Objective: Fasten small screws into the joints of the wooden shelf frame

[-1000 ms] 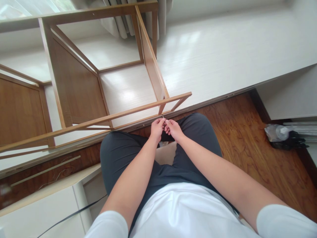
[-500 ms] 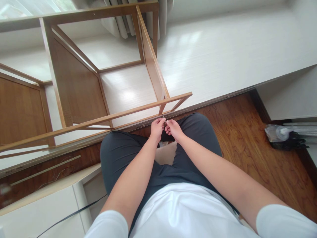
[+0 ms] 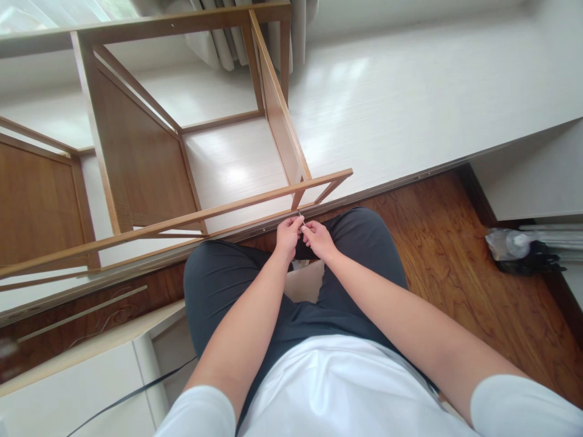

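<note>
My two hands met above my knees, fingertips pinched together on one thin, pale sliver, too small to tell what it was. My left hand (image 3: pixel 288 235) had its fingers curled nearly closed, thumb and forefinger nipping the tiny pale sliver (image 3: pixel 301 216) from the left; my right hand (image 3: pixel 319 238) was bunched the same way and nipped it from the right, the two sets of fingertips touching. The sliver sat just near of the one slim light-brown wooden rail (image 3: pixel 218 210) that ran across the scene from far left to the middle.

That rail belonged to one open wooden frame (image 3: pixel 136 145) lying on the white floor (image 3: pixel 410 91), with two brown panels showing in it on the left. My two legs in dark grey trousers (image 3: pixel 218 285) were folded over the brown wood-grain boards (image 3: pixel 478 273). Far right lay one dark bundle with clear plastic (image 3: pixel 519 250), well apart from my hands.
</note>
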A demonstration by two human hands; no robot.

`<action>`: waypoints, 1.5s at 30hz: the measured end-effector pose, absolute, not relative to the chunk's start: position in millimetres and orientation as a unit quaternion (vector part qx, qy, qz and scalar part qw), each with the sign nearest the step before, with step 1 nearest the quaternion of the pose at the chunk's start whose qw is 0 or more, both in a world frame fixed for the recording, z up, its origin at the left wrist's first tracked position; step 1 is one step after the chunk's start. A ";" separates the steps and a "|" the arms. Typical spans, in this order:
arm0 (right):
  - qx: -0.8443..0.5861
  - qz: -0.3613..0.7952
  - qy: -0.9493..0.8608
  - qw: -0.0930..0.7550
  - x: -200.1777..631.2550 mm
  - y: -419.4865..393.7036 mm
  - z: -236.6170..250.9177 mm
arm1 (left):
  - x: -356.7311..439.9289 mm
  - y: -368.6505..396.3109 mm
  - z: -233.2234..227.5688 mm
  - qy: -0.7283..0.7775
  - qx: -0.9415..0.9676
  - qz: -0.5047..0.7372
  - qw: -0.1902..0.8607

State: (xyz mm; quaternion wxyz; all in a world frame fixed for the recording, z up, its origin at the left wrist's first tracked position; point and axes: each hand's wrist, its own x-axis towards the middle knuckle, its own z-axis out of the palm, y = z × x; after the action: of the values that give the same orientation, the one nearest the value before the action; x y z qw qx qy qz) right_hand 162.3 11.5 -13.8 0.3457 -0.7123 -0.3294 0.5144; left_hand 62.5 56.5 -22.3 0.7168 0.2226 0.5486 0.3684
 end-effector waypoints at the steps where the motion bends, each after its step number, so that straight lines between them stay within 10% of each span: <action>1: -0.706 0.527 -0.317 0.353 161.8 12.3 -11.8 | 62.1 56.5 -23.0 0.550 0.224 0.366 0.716; 15: -0.577 0.716 -0.058 0.390 167.1 20.8 2.0 | 62.5 62.4 -23.0 0.526 0.205 0.367 0.739; 45: -0.697 0.557 -0.251 0.375 160.1 15.6 -10.5 | 63.0 63.6 -28.8 0.535 0.154 0.365 0.746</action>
State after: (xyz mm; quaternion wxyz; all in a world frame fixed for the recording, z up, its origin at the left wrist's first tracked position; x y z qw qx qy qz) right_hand 160.1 15.6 -10.5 0.3746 -0.6972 -0.2509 0.5573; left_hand 63.0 63.6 -28.8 0.7457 0.1543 0.5355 0.3653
